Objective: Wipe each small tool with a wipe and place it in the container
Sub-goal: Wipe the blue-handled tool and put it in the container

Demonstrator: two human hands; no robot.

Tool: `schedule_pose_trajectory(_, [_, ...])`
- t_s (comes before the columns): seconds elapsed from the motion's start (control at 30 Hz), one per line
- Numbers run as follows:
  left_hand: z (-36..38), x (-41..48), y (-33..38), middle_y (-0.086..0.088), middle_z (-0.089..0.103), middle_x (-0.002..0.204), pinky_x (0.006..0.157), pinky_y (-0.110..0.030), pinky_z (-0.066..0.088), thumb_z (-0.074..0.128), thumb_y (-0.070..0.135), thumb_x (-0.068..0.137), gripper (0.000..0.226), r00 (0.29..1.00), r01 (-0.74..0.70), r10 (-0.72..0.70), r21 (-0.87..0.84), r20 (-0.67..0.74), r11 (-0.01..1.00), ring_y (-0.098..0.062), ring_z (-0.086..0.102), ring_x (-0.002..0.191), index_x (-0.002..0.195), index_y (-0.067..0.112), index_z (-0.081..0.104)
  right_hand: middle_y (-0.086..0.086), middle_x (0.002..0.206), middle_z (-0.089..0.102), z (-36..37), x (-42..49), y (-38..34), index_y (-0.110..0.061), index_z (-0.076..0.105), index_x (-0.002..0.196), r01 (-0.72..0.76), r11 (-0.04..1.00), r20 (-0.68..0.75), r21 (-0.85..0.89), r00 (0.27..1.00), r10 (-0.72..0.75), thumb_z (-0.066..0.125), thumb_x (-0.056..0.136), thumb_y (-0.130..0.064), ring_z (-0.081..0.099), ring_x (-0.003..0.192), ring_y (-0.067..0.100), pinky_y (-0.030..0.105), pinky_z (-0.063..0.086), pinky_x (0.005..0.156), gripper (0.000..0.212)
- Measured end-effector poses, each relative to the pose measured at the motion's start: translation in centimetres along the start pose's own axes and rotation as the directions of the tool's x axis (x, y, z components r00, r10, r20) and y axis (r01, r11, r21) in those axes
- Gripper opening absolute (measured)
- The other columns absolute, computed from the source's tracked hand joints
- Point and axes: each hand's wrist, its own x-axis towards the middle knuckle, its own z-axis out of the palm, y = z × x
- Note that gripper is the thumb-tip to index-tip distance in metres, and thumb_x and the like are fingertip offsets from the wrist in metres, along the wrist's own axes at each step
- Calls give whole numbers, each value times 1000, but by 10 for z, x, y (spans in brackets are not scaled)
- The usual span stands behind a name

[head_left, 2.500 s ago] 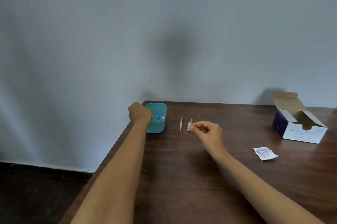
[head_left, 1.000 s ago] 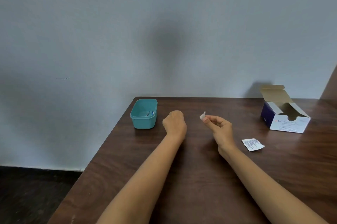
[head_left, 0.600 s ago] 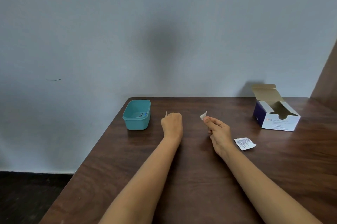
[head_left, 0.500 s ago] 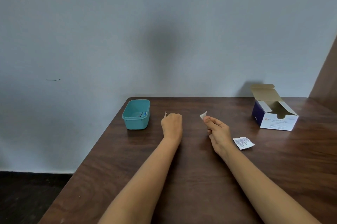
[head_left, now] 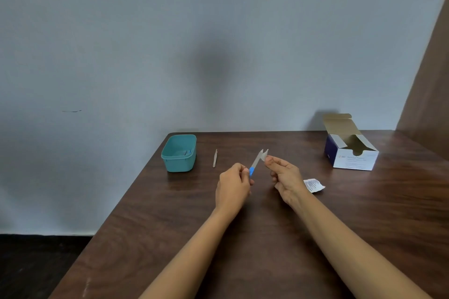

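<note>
Having raised the next tool (head_left: 255,163), the left hand (head_left: 233,187) pinches its blue handle while the right hand (head_left: 285,177) pinches the wipe (head_left: 266,152) at its tip, so wiping looks about to start.

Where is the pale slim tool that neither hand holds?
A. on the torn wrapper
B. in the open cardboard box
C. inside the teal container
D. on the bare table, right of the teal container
D: the slim tool lies flat on the table, just right of the teal container and apart from it.
</note>
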Motion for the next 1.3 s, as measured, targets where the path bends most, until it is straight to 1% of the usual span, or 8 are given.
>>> schedule_pose_trajectory(0.17, [3,-29,5,11,69,74,68,-35,59,47,29,99,16,999,-31,30,-53,-22,998,-7,65,57,88,27,59,-8,71,62,-17,-17,-5,-16,73,90,-6,1000,29,-24,1000,6,74,80,-18,38,60,6,19,32,51,10])
schedule_pose_trajectory(0.33, [8,-47,7,13,68,74,67,-36,58,47,30,99,17,998,-43,42,-21,-38,999,-4,64,61,87,28,59,-3,89,67,-33,-34,-4,-14,71,94,-37,998,97,47,995,32,68,85,-14,40,61,5,16,35,50,10])
schedule_pose_trajectory(0.43, [9,-56,9,14,68,75,67,-35,57,47,31,99,16,998,-53,54,21,-43,998,-4,64,65,88,29,59,-5,83,67,-38,-40,-3,-13,70,93,-34,995,136,91,990,21,66,85,-12,40,61,6,18,34,55,9])
schedule_pose_trajectory(0.53, [11,-62,5,14,68,76,66,-34,55,46,30,98,17,997,-58,61,58,-50,997,-4,63,66,86,28,57,-7,72,64,-41,-44,1,-12,71,93,-4,997,168,75,986,-9,65,85,-13,39,62,7,17,35,56,10])
schedule_pose_trajectory(0.67, [15,-66,-1,13,68,73,66,-34,56,47,24,98,16,995,-85,85,5,-45,996,-3,62,64,85,25,58,-4,68,53,-40,-45,2,-11,72,92,19,998,157,55,987,-28,66,85,-13,38,59,6,16,34,52,9])
schedule_pose_trajectory(0.9, [17,-69,0,12,65,73,66,-27,53,47,23,99,16,987,-155,156,32,-40,987,1,61,69,87,23,58,-7,67,61,-40,-46,3,-13,71,86,33,993,113,110,993,-46,70,81,-9,41,58,6,16,36,49,7])
schedule_pose_trajectory(1.1, [17,-73,1,9,65,78,69,-35,55,48,27,99,13,985,-174,175,40,-10,984,-7,62,68,91,25,59,-10,59,60,-42,-46,6,-12,66,80,16,973,129,229,991,-46,65,83,0,39,58,5,17,32,56,12])
schedule_pose_trajectory(1.3, [18,-71,-3,11,66,75,67,-36,55,52,24,97,13,975,-219,219,11,-41,976,-5,62,67,90,24,63,-9,61,61,-46,-50,6,-11,63,83,-15,957,181,290,983,-40,68,75,-2,44,55,3,14,35,50,13])
